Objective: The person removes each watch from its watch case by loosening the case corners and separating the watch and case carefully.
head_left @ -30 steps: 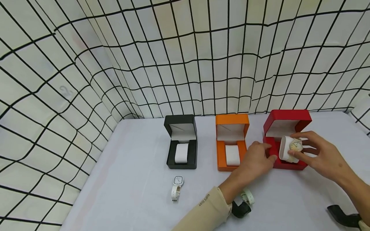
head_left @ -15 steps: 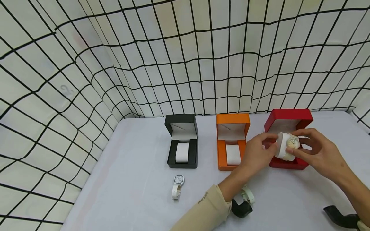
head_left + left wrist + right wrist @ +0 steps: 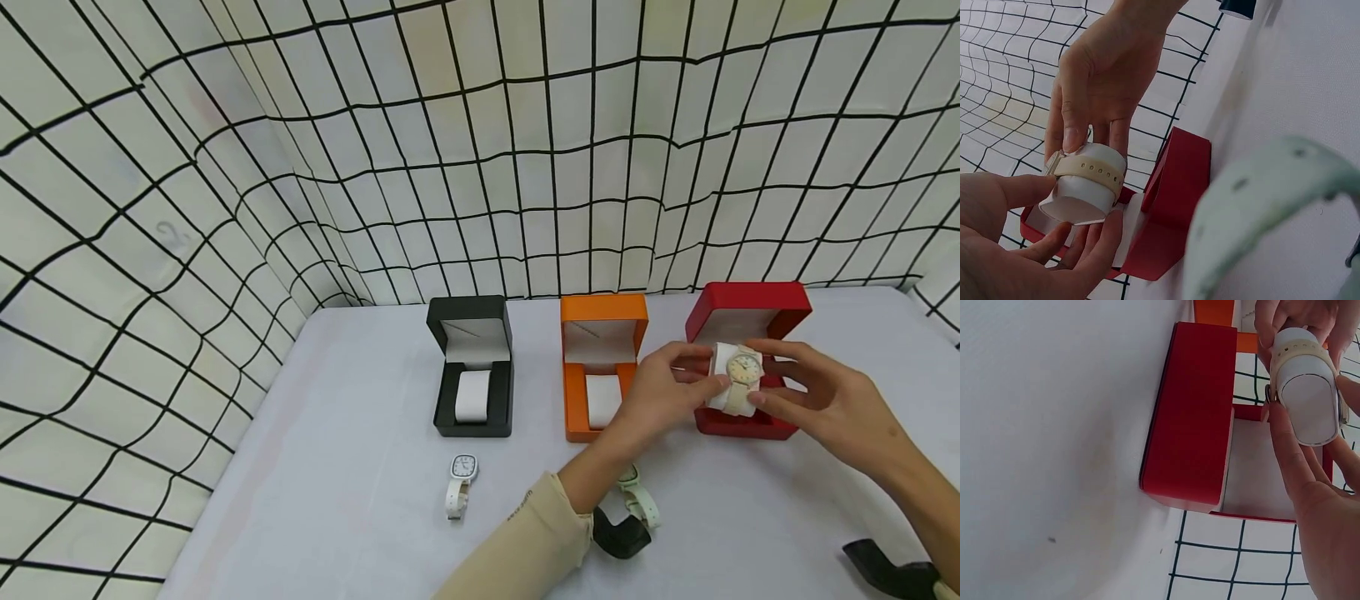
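Holding the white cushion (image 3: 729,390) with its beige watch (image 3: 744,370) above the open red box (image 3: 750,321), left hand (image 3: 663,396) and right hand (image 3: 828,404) both pinch it with curled fingers. Risk: uneven squeeze tilts the cushion, so it jams on the box rim or the strap slides off.

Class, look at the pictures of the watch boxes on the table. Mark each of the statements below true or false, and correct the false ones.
1. Both hands hold the cushion with the beige watch over the red box. True.
2. The orange box is shut. False: its lid stands open, with a white cushion inside.
3. A white watch lies on the table in front of the black box. True.
4. The black box holds a watch. False: only a bare white cushion sits in it.
5. The left hand rests flat on the table. False: its fingers grip the cushion.
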The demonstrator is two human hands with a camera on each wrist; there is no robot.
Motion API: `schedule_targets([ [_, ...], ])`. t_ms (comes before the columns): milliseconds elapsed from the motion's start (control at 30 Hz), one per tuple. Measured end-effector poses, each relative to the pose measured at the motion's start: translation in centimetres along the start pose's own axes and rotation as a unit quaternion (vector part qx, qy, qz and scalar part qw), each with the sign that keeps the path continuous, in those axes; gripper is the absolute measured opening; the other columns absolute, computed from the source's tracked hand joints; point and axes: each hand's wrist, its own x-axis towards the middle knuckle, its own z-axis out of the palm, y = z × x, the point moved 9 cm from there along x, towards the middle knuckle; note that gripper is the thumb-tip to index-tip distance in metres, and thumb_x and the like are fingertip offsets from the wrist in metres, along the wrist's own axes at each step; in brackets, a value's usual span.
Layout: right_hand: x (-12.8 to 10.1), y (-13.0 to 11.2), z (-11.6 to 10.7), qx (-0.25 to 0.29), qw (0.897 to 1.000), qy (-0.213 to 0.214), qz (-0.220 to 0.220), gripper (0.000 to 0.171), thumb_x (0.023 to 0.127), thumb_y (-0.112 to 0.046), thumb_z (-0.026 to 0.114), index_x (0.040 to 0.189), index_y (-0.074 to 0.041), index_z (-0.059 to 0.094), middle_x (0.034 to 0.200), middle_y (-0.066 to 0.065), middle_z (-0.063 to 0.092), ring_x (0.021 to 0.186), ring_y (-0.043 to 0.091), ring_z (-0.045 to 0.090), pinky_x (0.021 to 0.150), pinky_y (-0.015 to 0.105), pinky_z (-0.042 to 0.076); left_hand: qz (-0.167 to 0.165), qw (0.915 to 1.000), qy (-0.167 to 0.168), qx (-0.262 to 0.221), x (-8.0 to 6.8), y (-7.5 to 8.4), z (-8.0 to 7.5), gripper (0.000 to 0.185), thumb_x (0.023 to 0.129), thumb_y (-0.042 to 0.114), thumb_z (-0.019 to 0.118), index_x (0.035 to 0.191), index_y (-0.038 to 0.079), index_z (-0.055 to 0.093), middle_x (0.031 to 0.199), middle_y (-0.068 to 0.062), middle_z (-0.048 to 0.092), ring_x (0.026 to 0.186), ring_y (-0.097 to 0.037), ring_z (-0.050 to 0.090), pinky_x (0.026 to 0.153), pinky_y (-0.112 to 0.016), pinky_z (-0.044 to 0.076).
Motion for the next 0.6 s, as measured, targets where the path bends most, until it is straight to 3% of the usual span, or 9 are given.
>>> schedule_targets([
  [167, 0.0, -0.5, 0.7, 0.014, 0.999, -0.021, -0.026, 0.081, 0.086, 0.002, 0.081, 0.157, -0.011, 0.044, 0.141, -0.028, 0.044, 0.11, -0.021, 0.055, 0.079, 0.003, 0.053, -0.005, 0.9997, 0.004, -0.022, -0.1, -0.3, -0.2, 0.036, 0.092, 0.02, 0.081, 0.126, 0.021, 0.07, 0.106, 0.013, 0.068, 0.09, 0.003, 0.062, 0.07, -0.017, 0.058],
  [433, -0.1, 0.0, 1.0, -0.018, 1.0, -0.018, 0.011, 0.088, 0.086, -0.012, 0.086, 0.16, -0.02, 0.04, 0.139, -0.028, 0.039, 0.111, -0.028, 0.041, 0.079, -0.001, 0.049, -0.012, 0.9996, 0.003, -0.026, 0.0, -0.6, -0.3, 0.045, 0.089, 0.022, 0.083, 0.13, 0.032, 0.067, 0.108, 0.014, 0.068, 0.092, 0.001, 0.064, 0.072, -0.018, 0.058],
  [533, -0.1, 0.1, 1.1, -0.024, 0.999, -0.021, 0.022, 0.089, 0.086, -0.015, 0.086, 0.161, -0.023, 0.039, 0.143, -0.017, 0.042, 0.111, -0.025, 0.041, 0.079, -0.001, 0.048, -0.007, 0.9997, -0.005, -0.024, -0.1, -0.5, -0.2, 0.048, 0.089, 0.022, 0.083, 0.133, 0.034, 0.067, 0.107, 0.015, 0.067, 0.093, 0.001, 0.065, 0.071, -0.018, 0.057],
  [600, 0.0, 0.1, 1.2, -0.03, 0.999, -0.026, 0.029, 0.09, 0.087, -0.018, 0.086, 0.162, -0.025, 0.038, 0.148, -0.004, 0.043, 0.12, -0.009, 0.053, 0.079, -0.001, 0.047, -0.002, 0.9998, -0.011, -0.019, -0.1, -0.4, -0.2, 0.05, 0.089, 0.022, 0.083, 0.134, 0.037, 0.067, 0.106, 0.016, 0.067, 0.092, 0.002, 0.064, 0.071, -0.017, 0.056],
])
